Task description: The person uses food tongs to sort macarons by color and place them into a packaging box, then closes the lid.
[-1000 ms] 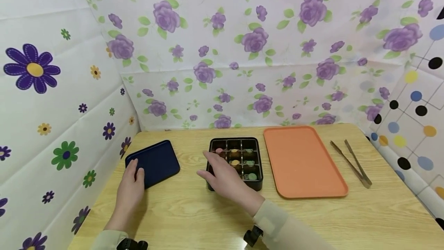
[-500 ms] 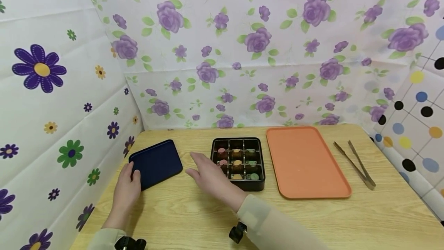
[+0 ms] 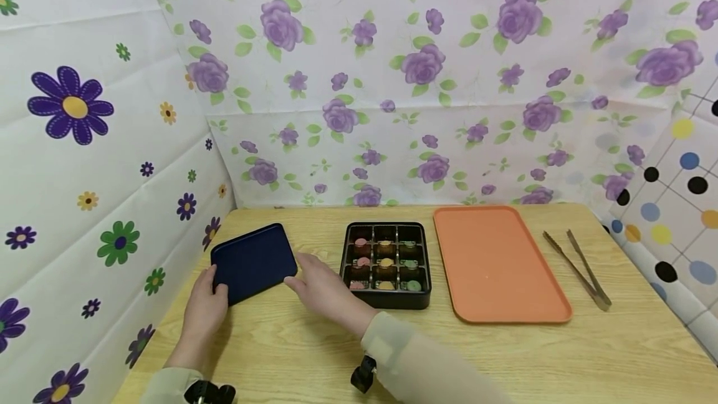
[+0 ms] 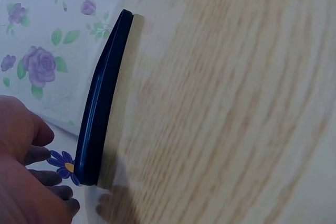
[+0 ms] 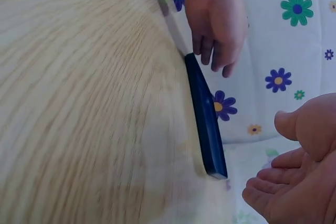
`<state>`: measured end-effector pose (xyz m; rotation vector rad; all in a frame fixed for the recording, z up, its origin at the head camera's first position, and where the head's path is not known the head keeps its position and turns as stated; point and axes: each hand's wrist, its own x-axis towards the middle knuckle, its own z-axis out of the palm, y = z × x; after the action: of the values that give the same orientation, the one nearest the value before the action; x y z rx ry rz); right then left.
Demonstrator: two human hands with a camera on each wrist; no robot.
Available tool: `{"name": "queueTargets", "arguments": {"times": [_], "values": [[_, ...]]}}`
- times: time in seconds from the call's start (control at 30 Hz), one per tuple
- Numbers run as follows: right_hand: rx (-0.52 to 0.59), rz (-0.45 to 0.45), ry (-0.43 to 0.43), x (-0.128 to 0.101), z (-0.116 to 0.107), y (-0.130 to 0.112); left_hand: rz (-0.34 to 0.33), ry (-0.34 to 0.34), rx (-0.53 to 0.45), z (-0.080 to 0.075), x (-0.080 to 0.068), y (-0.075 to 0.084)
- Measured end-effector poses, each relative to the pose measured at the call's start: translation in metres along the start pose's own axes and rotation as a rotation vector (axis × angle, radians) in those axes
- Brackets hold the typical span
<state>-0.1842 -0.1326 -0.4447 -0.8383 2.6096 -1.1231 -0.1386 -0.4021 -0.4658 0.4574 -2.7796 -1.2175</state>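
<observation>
Head view: a wooden table [image 3: 505,354] enclosed by flower-printed sheets carries, from left to right, a dark blue lid [image 3: 253,262], a black box [image 3: 386,265] divided into nine compartments with small coloured rounds inside, an orange tray [image 3: 496,262], and metal tongs [image 3: 578,268]. The lid lies flat near the table's left edge, well apart from the tray and just left of the box. The left hand [image 3: 205,312] rests at the lid's near left corner, fingers loosely together and touching its edge. The right hand [image 3: 325,290] lies between lid and box, palm down, fingers relaxed and slightly spread, fingertips at the lid's right corner; whether they touch it cannot be told here. Left wrist view: the lid [image 4: 103,100] seen edge-on, flat on the wood grain, with the left hand [image 4: 26,174] at its near end, fingers lightly bent and close together, tips beside the rim without closing round it. Right wrist view: the lid [image 5: 205,120] again edge-on; the left hand [image 5: 216,22] at its far end with fingers hanging down to the rim, and the right hand [image 5: 294,171] open in the foreground, thumb apart from gently curved fingers, just beside the lid's near corner, holding nothing.
</observation>
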Motion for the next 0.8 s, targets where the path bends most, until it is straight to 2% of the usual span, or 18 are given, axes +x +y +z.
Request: {"name": "queueTargets", "arguments": {"times": [0.17, 0.37, 0.67, 0.8], "values": [[-0.021, -0.007, -0.022, 0.001, 0.003, -0.005, 0.005, 0.001, 0.016, 0.004, 0.001, -0.007], [0.057, 0.037, -0.053, 0.004, 0.011, -0.002, -0.01, -0.008, 0.048, 0.006, 0.003, -0.012], [0.113, 0.1, -0.063, 0.009, 0.025, 0.01, 0.045, 0.007, 0.142, 0.011, 0.004, -0.017], [0.142, 0.113, -0.053, 0.007, 0.023, 0.012, 0.051, 0.017, 0.14, 0.014, 0.003, -0.017]]}}
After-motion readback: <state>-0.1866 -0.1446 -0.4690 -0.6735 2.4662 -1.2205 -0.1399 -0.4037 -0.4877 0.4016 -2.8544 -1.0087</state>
